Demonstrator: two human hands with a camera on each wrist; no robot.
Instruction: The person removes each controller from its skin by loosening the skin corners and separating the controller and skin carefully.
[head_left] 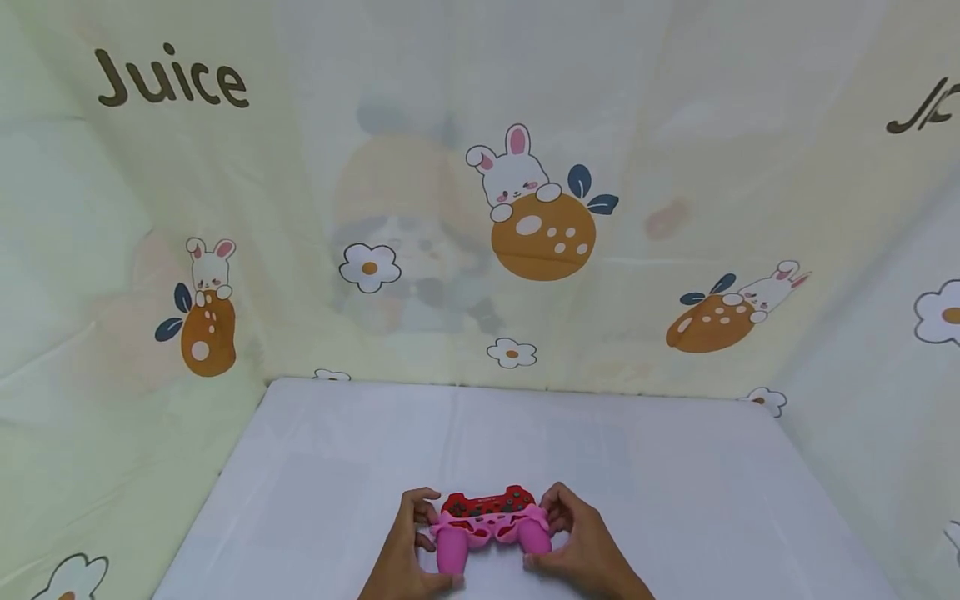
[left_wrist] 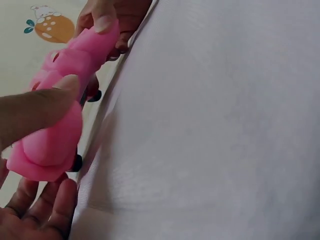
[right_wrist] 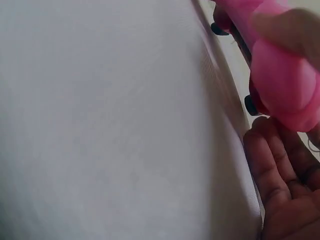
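We note left hand [head_left: 408, 546] and right hand [head_left: 588, 546] pinching the pink sleeve [head_left: 452, 548] partly covering the red controller [head_left: 487, 504], apparently above the white table [head_left: 337, 458]. We advise easing the sleeve's 2 sides evenly.

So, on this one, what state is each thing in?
Red controller: upper part bare, held between both hands
Pink cover: partly fitted, over the controller's lower part
Left hand: gripping the controller's left side
Right hand: gripping its right side
White tabletop: flat
Printed curtain: hanging, creased
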